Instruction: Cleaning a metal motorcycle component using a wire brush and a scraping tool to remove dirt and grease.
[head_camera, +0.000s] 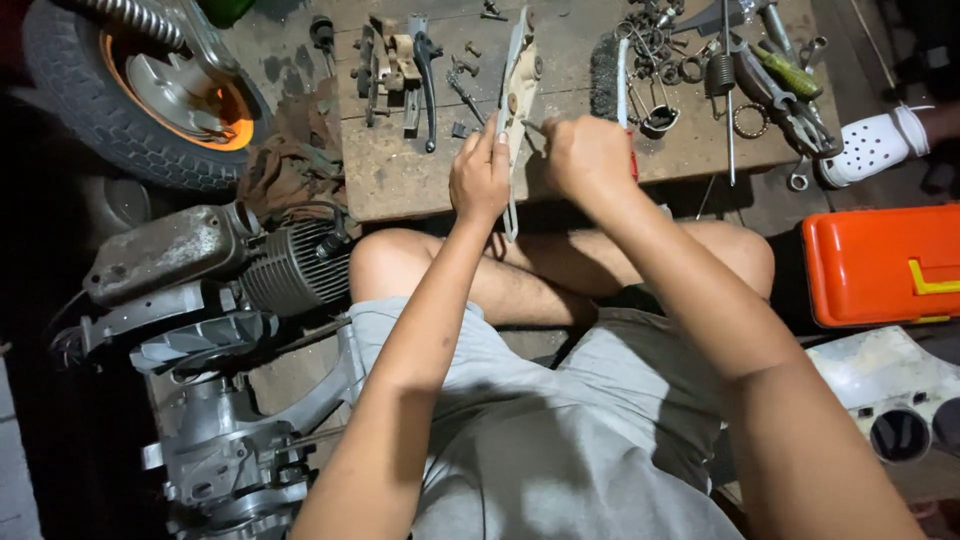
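Observation:
My left hand (480, 178) grips a long, pale, grimy metal part (519, 75), held upright over the edge of a low wooden board (400, 170). My right hand (588, 152) is closed around a thin tool with a red handle (633, 160), its tip touching the part near the middle. Both hands are raised above my crossed bare legs (560, 265).
On the board lie a lever assembly (400, 70), bolts, springs and rings (690, 70), pliers and a green-handled tool (790, 75). At left are a tyre with an orange rim (120, 100), rags and an engine (230, 330). An orange toolbox (880, 265) sits right, near a white clog (870, 145).

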